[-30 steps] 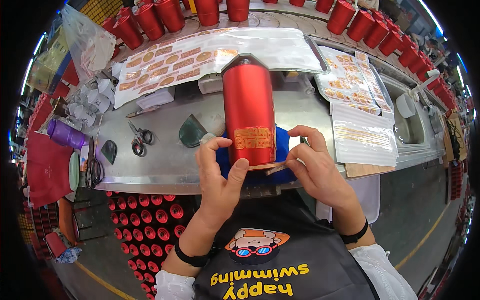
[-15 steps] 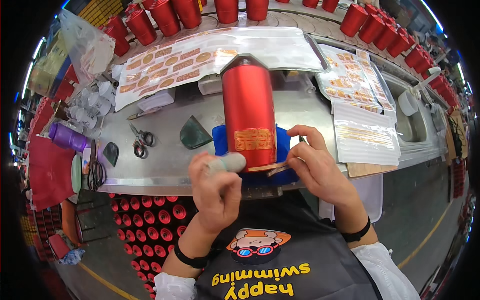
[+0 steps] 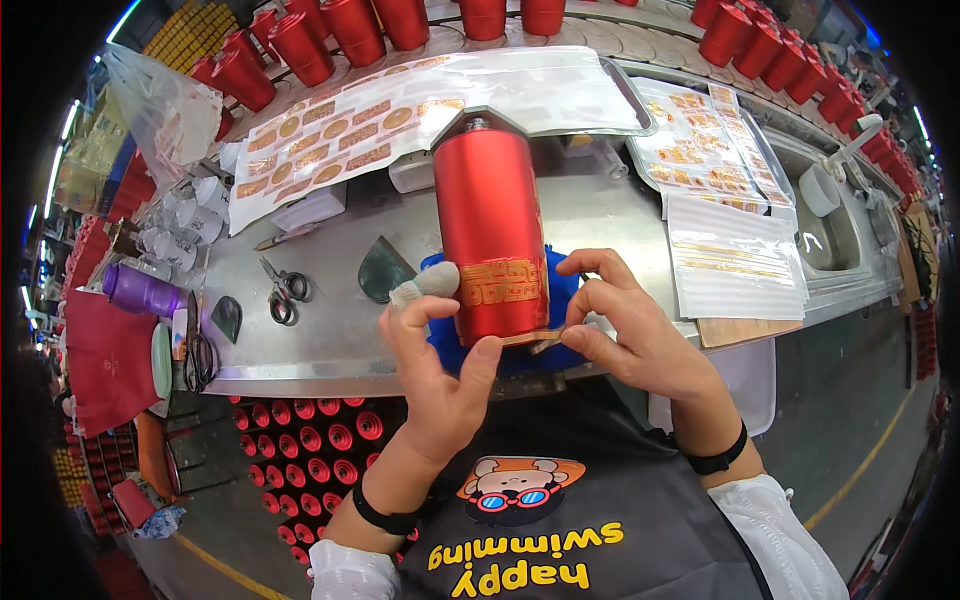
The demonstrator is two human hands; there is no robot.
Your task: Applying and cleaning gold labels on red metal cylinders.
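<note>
A shiny red metal canister point(image 3: 488, 205) with a gold pattern point(image 3: 500, 283) lies tilted on a blue cloth point(image 3: 563, 285), its lower end towards me. My left hand point(image 3: 435, 350) grips the lower left of it: the index finger, in a pale cloth finger cover point(image 3: 440, 284), presses the side and the thumb touches the bottom edge. A thin gold strip point(image 3: 520, 339) runs along that edge. My right hand point(image 3: 625, 330) pinches the strip's loose right end between thumb and fingers. Something slim and dark shows between the right fingers; its kind is unclear.
Left on the metal table are scissors point(image 3: 284, 288), a dark green scraper point(image 3: 385, 270) and a purple bottle point(image 3: 142, 290). Sticker sheets point(image 3: 330, 140) lie behind the canister; a white sheet with gold strips point(image 3: 735, 255) lies right. Several red canisters point(image 3: 300, 50) stand along the back; a sink point(image 3: 825, 235) is at right.
My left thumb and covered finger have moved apart and come onto the canister's lower left. My right hand stays at the strip's end. The whole view has shifted slightly.
</note>
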